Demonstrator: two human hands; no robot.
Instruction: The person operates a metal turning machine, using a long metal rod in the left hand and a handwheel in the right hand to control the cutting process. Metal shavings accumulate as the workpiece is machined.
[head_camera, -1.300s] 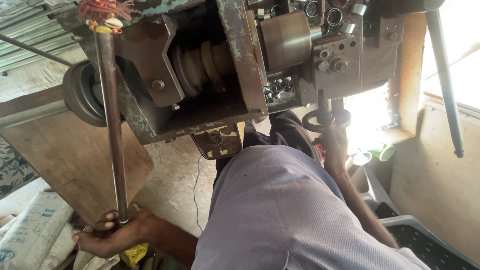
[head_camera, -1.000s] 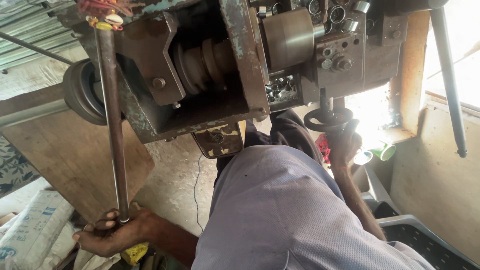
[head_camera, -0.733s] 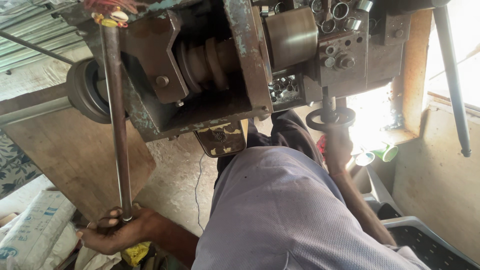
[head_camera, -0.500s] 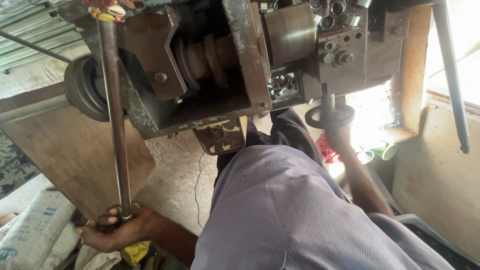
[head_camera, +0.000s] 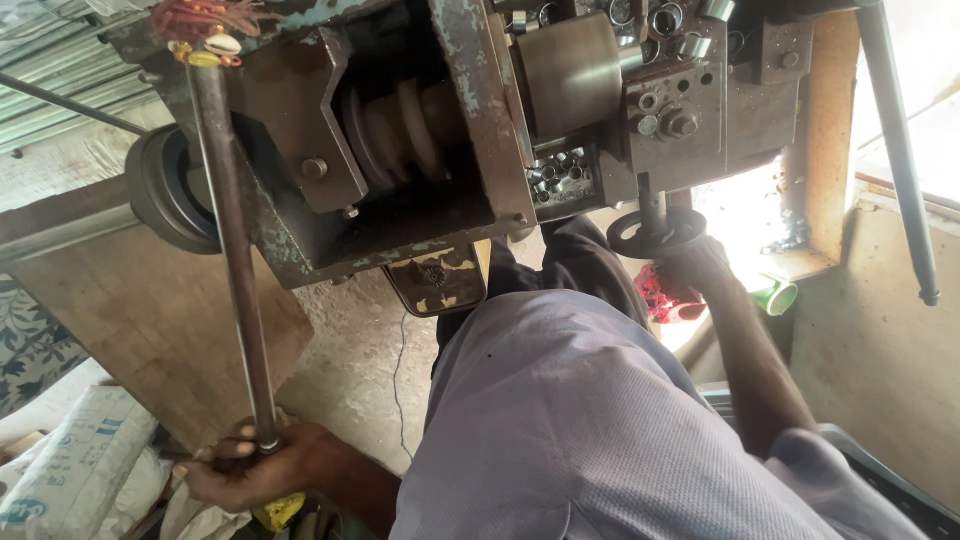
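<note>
left fingers (head_camera: 215, 455) clasp one lever rod (head_camera: 235, 270); right fingers (head_camera: 690, 262) grip one handwheel (head_camera: 655, 230)

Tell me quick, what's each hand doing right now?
Left hand: closed around the lower end of the long grey metal lever rod.
Right hand: gripping the small dark round handwheel under the machine.

We sit below the machine (head_camera: 420, 150), one hand at each side.
Our left hand (head_camera: 250, 465) grips the lever rod (head_camera: 235, 260) at left; our right hand (head_camera: 700, 265) meets the handwheel (head_camera: 655, 230) at right.
</note>
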